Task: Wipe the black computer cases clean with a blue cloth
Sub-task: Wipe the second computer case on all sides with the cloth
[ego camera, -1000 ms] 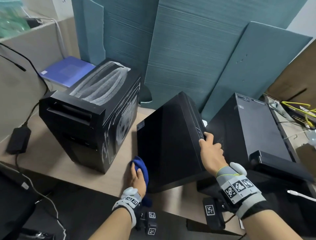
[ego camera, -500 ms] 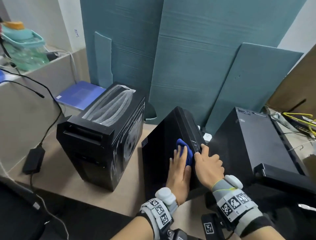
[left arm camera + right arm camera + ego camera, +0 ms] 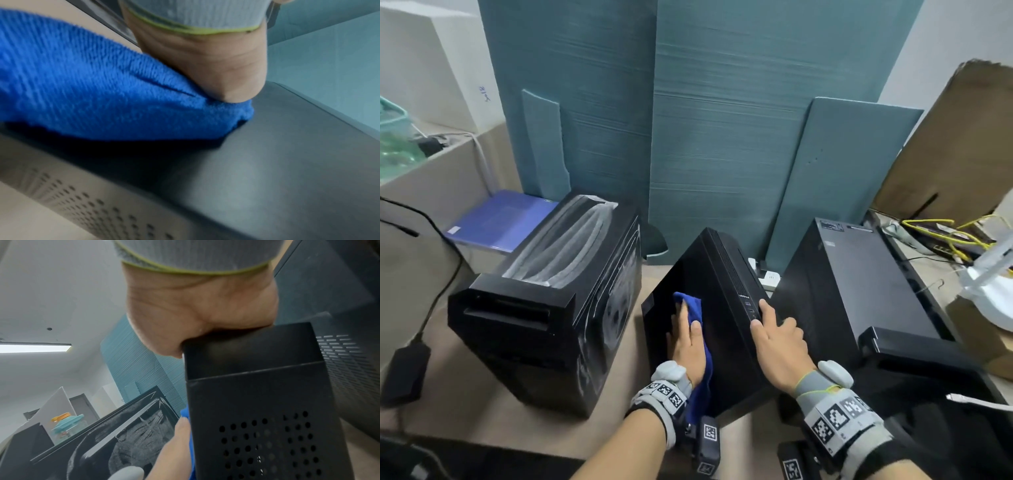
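Three black computer cases stand on the tan desk. The middle case point(image 3: 726, 284) is tipped to the right. My left hand point(image 3: 686, 337) lies flat on its left side panel and presses the blue cloth point(image 3: 693, 308) against it. In the left wrist view the cloth point(image 3: 92, 89) bunches under my palm on the dark panel point(image 3: 287, 154). My right hand point(image 3: 777, 335) grips the middle case's upper front edge, fingers curled over it, and the right wrist view shows this case point(image 3: 257, 402) from its vented end. A larger dusty case point(image 3: 544, 308) stands to the left, a third case point(image 3: 859, 274) to the right.
Teal foam panels point(image 3: 722, 137) lean on the wall behind. A blue folder point(image 3: 500, 221) lies at back left, and a black power adapter point(image 3: 405, 370) with its cable sits at the desk's left edge. Yellow cables point(image 3: 955, 233), cardboard point(image 3: 962, 144) and a white object point(image 3: 993, 284) crowd the right.
My left hand has carried the cloth from the desk up onto the middle case's panel, then slid it leftward away from the right hand. The right hand keeps its hold.
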`<state>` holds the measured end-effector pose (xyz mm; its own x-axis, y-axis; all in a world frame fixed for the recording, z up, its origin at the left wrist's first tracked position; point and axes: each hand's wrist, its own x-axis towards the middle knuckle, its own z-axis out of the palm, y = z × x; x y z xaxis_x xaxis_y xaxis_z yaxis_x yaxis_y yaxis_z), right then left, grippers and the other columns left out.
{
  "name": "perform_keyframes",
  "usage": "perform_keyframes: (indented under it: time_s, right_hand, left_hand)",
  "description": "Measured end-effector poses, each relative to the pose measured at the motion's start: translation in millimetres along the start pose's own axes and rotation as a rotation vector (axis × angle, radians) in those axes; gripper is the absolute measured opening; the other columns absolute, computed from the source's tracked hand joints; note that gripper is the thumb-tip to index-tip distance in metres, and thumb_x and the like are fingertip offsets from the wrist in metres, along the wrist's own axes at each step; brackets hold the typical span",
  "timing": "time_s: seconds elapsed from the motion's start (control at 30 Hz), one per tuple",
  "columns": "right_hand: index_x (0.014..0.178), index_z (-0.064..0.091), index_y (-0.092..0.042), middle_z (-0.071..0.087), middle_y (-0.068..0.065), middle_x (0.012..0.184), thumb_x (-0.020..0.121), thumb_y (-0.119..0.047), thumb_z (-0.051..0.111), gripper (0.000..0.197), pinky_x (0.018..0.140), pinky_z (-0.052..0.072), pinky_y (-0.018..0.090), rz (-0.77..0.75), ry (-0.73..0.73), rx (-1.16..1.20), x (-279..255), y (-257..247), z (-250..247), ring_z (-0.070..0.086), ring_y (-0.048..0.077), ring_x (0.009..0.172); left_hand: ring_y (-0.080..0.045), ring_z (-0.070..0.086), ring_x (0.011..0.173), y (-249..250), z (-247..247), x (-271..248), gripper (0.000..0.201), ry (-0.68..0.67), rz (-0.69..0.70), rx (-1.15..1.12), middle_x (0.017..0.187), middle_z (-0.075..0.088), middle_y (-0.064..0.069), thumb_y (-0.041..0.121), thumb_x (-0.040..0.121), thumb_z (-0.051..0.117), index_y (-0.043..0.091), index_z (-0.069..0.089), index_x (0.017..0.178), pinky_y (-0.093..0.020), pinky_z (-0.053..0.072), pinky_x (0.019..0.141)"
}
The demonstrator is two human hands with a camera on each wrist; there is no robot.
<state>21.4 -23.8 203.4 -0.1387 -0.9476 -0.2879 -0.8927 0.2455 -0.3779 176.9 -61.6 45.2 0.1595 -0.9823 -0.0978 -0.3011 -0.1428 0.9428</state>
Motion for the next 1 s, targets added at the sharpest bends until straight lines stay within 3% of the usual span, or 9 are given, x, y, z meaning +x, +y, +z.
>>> perform_keyframes:
  time_s: [0.13, 0.2, 0.4, 0.53, 0.67, 0.83, 1.0]
  right_hand:
    - [0.161, 0.009, -0.036, 0.036, 0.021, 0.140, 0.105, -0.044, 0.021, 0.057, 0.107, 0.030, 0.050, -0.001, -0.004, 0.029, -2.8, -3.2, 0.4, 0.033, 0.040, 0.129]
    - [0.160, 0.010, -0.038, 0.035, 0.019, 0.141, 0.104, -0.046, 0.021, 0.058, 0.107, 0.030, 0.051, -0.006, -0.014, 0.045, -5.2, -5.4, 2.1, 0.031, 0.038, 0.130]
    - [0.159, 0.007, -0.041, 0.031, 0.017, 0.140, 0.102, -0.053, 0.022, 0.060, 0.107, 0.030, 0.056, -0.031, -0.076, 0.052, -5.1, -5.1, -0.7, 0.028, 0.039, 0.133]
    - [0.158, 0.000, -0.048, 0.021, 0.019, 0.153, 0.098, -0.070, 0.029, 0.070, 0.114, 0.027, 0.054, -0.070, -0.155, 0.032, -5.7, 3.0, -6.6, 0.029, 0.044, 0.141]
    - [0.152, -0.007, -0.060, 0.005, 0.014, 0.165, 0.089, -0.081, 0.034, 0.078, 0.115, 0.032, 0.049, -0.110, -0.225, 0.023, -5.9, 4.4, -10.2, 0.043, 0.044, 0.138]
    - [0.154, -0.014, -0.055, 0.007, 0.016, 0.164, 0.090, -0.082, 0.032, 0.083, 0.111, 0.037, 0.047, -0.181, -0.209, -0.082, -15.5, -5.0, -4.8, 0.050, 0.046, 0.131]
    - [0.155, -0.011, -0.055, 0.005, 0.016, 0.167, 0.098, -0.071, 0.023, 0.068, 0.115, 0.033, 0.046, -0.225, -0.206, -0.072, -16.0, -2.6, -3.8, 0.045, 0.044, 0.137]
  left_hand:
    - [-0.034, 0.012, 0.153, -24.5, -2.0, -3.0, 0.054, 0.023, -0.217, 0.008, 0.168, 0.013, -0.001, 0.047, 0.107, 0.020, 0.044, 0.002, 0.158, -0.049, 0.007, 0.124]
    - [-0.034, 0.016, 0.153, -43.6, -4.4, -12.6, 0.054, 0.043, -0.283, -0.009, 0.168, 0.015, -0.001, 0.052, 0.106, 0.020, 0.048, 0.003, 0.157, -0.049, 0.011, 0.124]
    - [-0.031, 0.030, 0.148, -71.7, -10.0, -56.5, 0.053, 0.048, -0.419, -0.187, 0.164, 0.026, -0.002, 0.037, 0.110, 0.027, 0.040, 0.008, 0.159, -0.041, 0.022, 0.119]
    - [-0.015, 0.025, 0.146, -65.3, -10.5, -83.1, 0.070, 0.029, -0.395, -0.387, 0.157, 0.021, 0.014, 0.012, 0.102, 0.037, 0.037, 0.005, 0.159, -0.030, 0.019, 0.115]
    - [-0.009, 0.008, 0.153, -67.9, -4.5, -89.2, 0.090, -0.017, -0.313, -0.370, 0.166, 0.005, 0.016, 0.029, 0.075, 0.043, 0.054, 0.002, 0.151, -0.044, 0.012, 0.126]
    - [-0.008, 0.008, 0.153, -10.8, -9.9, -105.6, 0.096, -0.029, -0.180, -0.385, 0.167, 0.009, 0.015, 0.027, 0.072, 0.041, 0.042, 0.004, 0.159, -0.044, 0.012, 0.126]
    - [-0.006, 0.000, 0.154, 41.2, -12.0, -113.5, 0.105, -0.044, 0.019, -0.393, 0.167, 0.006, 0.015, 0.027, 0.064, 0.045, 0.033, 0.006, 0.161, -0.043, 0.005, 0.127]
